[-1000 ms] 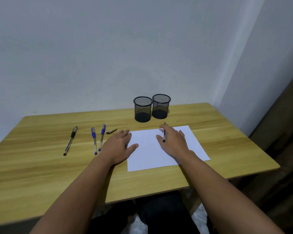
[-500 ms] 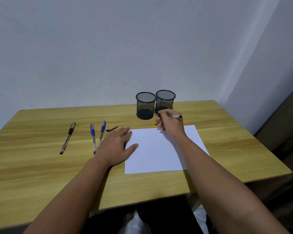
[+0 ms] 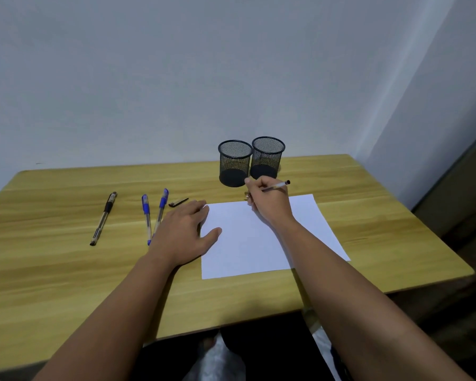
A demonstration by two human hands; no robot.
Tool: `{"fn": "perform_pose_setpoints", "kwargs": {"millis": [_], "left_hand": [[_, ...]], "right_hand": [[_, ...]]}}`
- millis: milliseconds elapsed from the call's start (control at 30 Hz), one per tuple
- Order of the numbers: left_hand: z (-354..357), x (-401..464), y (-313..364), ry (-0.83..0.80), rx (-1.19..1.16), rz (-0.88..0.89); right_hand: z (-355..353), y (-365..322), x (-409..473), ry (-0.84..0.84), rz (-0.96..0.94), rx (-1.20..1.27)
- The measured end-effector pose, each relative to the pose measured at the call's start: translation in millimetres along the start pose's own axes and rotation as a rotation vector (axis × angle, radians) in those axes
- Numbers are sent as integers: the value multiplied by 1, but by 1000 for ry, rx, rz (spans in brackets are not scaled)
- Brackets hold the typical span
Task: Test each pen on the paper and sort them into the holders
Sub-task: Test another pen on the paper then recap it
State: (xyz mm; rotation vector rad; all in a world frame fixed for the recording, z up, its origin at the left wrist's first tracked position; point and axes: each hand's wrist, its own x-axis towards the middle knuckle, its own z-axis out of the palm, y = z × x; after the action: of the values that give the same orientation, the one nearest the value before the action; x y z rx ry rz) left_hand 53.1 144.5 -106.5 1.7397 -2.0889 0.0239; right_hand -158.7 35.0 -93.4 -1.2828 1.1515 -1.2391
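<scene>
My right hand (image 3: 270, 200) grips an uncapped clear pen (image 3: 277, 185) at the far edge of the white paper (image 3: 259, 243), its tip pointing down near the paper's top edge. My left hand (image 3: 184, 235) lies flat, fingers spread, on the paper's left edge. Two black mesh holders stand just behind: the left holder (image 3: 234, 163) and the right holder (image 3: 267, 156). On the table to the left lie a black pen (image 3: 104, 218), two blue pens (image 3: 146, 215) (image 3: 161, 207), and a loose black cap (image 3: 178, 202).
The wooden table (image 3: 66, 270) stands against a white wall, in a corner at the right. Its front edge runs just above my lap, and its right edge drops off beside a dark floor area.
My right hand picked the pen up off the paper, moved it toward the holders and now holds it in a writing grip. My left hand stayed put.
</scene>
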Motion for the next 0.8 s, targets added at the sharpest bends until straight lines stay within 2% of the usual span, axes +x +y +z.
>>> {"fn": "perform_pose_setpoints", "kwargs": {"millis": [633,800], "left_hand": [[-6,-3,6,-31,-2,-28],[-6,-3,6,-37,7,-31]], "right_hand": [[-2,12,4,-108,-22,-67],[-1,12,4,-108,-34,-173]]}}
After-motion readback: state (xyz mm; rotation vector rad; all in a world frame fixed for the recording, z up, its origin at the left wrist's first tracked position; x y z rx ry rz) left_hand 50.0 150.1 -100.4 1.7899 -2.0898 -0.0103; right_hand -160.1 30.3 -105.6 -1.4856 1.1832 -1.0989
